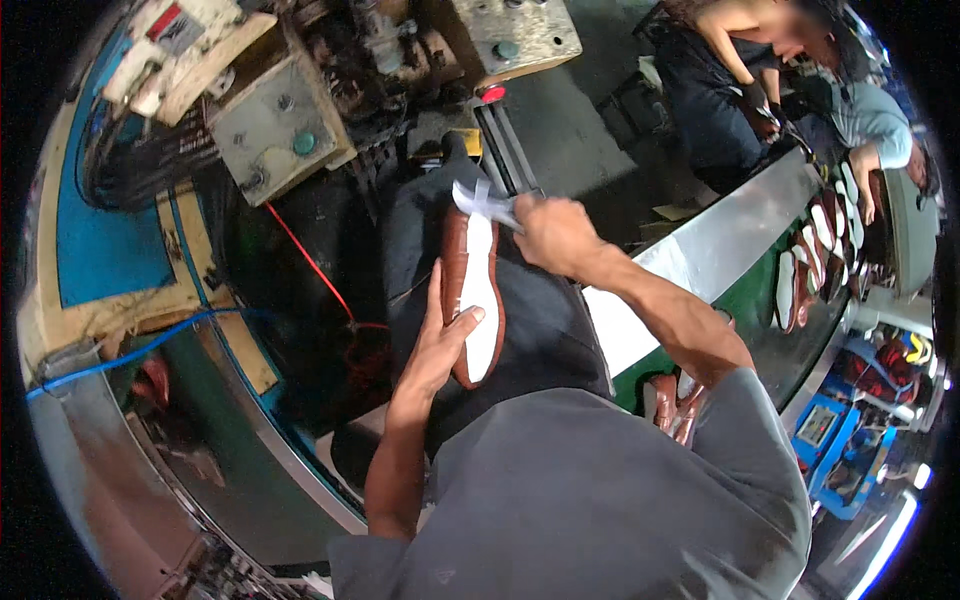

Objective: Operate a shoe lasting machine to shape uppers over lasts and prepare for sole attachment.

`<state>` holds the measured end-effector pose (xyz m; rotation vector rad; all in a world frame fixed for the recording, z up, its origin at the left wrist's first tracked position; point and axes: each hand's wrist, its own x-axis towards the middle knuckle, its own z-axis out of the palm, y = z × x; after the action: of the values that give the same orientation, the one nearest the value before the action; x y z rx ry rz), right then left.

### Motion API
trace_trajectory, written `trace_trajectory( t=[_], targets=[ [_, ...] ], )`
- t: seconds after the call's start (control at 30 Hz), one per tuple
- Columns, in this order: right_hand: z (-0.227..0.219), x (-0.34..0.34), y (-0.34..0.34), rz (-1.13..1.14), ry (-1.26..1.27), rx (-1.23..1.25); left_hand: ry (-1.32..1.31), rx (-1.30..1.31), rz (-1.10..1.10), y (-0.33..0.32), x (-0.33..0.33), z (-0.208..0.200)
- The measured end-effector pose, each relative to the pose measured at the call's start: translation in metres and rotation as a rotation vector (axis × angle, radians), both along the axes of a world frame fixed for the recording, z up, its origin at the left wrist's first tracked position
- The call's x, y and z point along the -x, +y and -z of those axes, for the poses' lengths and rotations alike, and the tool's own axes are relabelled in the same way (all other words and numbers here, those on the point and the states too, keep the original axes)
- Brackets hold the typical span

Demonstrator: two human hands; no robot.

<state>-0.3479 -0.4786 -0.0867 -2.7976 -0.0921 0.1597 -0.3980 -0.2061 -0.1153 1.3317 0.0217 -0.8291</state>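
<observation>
A brown shoe (455, 260) rests on my lap with its white underside (480, 330) turned up. My left hand (436, 345) is wrapped round its near part, the thumb pressed onto the white underside. In my closed right hand (560, 235) is a hammer (486, 206) with a pale metal head, smeared by motion. The hammer head is over the far end of the shoe; whether it touches cannot be made out. Dark cloth (540, 320) covers my lap beneath the shoe.
A machine with grey boxes (282, 130) stands ahead on the left. To my right runs a metal-edged bench (725, 235) beside a green conveyor, with several brown-and-white shoes (815, 240). More brown shoes (672, 405) lie near my right elbow. Two people work at the far right.
</observation>
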Motion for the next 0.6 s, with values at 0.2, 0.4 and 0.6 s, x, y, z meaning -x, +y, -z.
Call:
trace_trajectory(
  t=[0.2,0.4,0.6],
  targets=[
    [0.036,0.001,0.027,0.039,0.125,0.001,0.138,0.163,-0.098,0.014,0.002,-0.001],
    [-0.016,0.005,0.040,0.192,0.002,-0.305,0.167,0.556,-0.384,0.066,0.012,0.005],
    [0.062,0.025,-0.025,0.406,0.196,-0.703,-0.031,0.082,-0.898,0.225,0.066,0.011]
  ],
)
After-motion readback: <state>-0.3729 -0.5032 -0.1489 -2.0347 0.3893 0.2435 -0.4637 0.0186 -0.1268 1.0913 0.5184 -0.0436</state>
